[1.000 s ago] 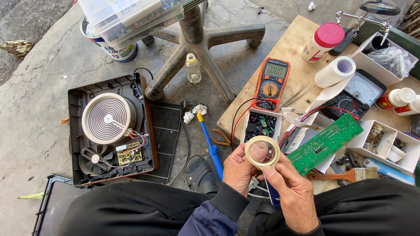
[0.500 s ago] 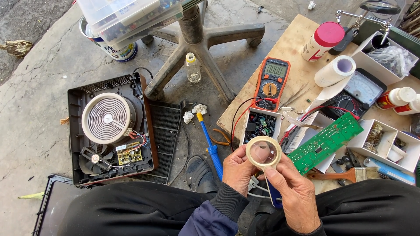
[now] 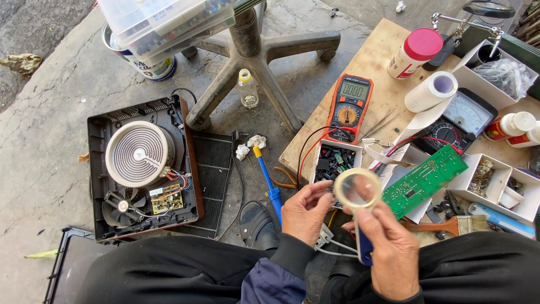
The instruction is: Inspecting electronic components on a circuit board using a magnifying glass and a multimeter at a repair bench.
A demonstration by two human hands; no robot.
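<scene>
- A roll of clear tape (image 3: 356, 188) is held up at lower centre of the frame, pinched between both hands.
- It's gripped from the left by the left hand (image 3: 304, 213), from below by the right hand (image 3: 391, 250).
- A blue-handled tool (image 3: 364, 250) is tucked in that right hand too.
- An opened-up cooker (image 3: 143, 169) is seen at left, an orange multimeter (image 3: 349, 107) upper centre, a green circuit board (image 3: 424, 180) right beside the tape.

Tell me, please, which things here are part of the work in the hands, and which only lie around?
In the work:
- left hand
- right hand
- roll of clear tape, held by both hands

Lying around:
- orange multimeter
- green circuit board
- opened induction cooker
- blue screwdriver
- paintbrush
- white paper roll
</scene>
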